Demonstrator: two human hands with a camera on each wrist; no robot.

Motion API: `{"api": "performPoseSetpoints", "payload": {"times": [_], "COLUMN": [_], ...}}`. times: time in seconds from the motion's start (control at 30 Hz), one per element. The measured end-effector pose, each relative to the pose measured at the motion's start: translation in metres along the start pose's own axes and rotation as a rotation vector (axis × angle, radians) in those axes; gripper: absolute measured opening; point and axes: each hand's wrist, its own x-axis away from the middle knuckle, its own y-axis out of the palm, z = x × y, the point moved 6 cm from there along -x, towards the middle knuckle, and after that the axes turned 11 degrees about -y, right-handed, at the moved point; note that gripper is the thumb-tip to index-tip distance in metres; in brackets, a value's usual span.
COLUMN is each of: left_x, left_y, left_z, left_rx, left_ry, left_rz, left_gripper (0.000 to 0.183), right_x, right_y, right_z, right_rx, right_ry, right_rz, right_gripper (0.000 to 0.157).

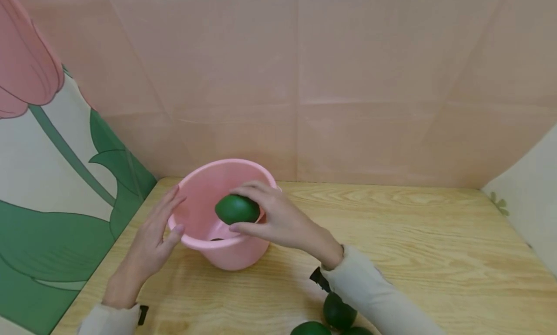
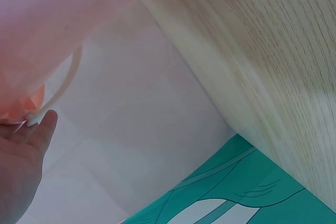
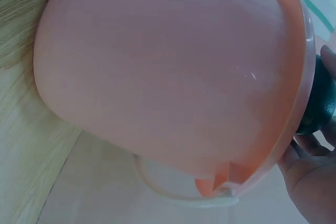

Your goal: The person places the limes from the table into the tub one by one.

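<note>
A pink bucket [image 1: 230, 255] stands on the wooden table, its white handle [image 3: 184, 201] hanging at the side in the right wrist view. Over its mouth, my right hand [image 1: 271, 216] grips a dark green avocado [image 1: 237, 209] between thumb and fingers. In the right wrist view that avocado [image 3: 319, 98] shows just past the rim. My left hand [image 1: 152, 240] rests against the bucket's left rim with its fingers extended. Inside the bucket, a small dark sliver of something [image 1: 216, 239] shows; the rest is hidden by the near wall.
Several more avocados [image 1: 339, 312] lie at the table's front edge, partly under my right sleeve [image 1: 374, 286]. The wooden table [image 1: 404, 248] meets a pink backdrop [image 1: 348, 108] behind and a floral panel [image 1: 56, 248] on the left.
</note>
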Motion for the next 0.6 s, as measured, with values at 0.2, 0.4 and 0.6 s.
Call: {"api": "performPoseSetpoints", "payload": {"times": [0.2,0.4,0.6], "left_x": [0.001,0.001,0.001], "left_y": [0.001,0.001,0.000], "left_z": [-0.001,0.000,0.001], "left_rx": [-0.007,-0.004,-0.003], "left_ry": [-0.023,-0.021,-0.019], "left_rz": [-0.013,-0.006,-0.003], "left_gripper": [0.060,0.061,0.060], "right_x": [-0.004,-0.006,-0.007], "right_y": [0.007,0.010,0.015], "right_z": [0.007,0.011,0.013], "right_rx": [0.034,0.053,0.136], "right_ry": [0.072,0.104,0.129], "right_rz": [-0.051,-0.071,-0.085], "right_gripper": [0.057,0.060,0.054]}}
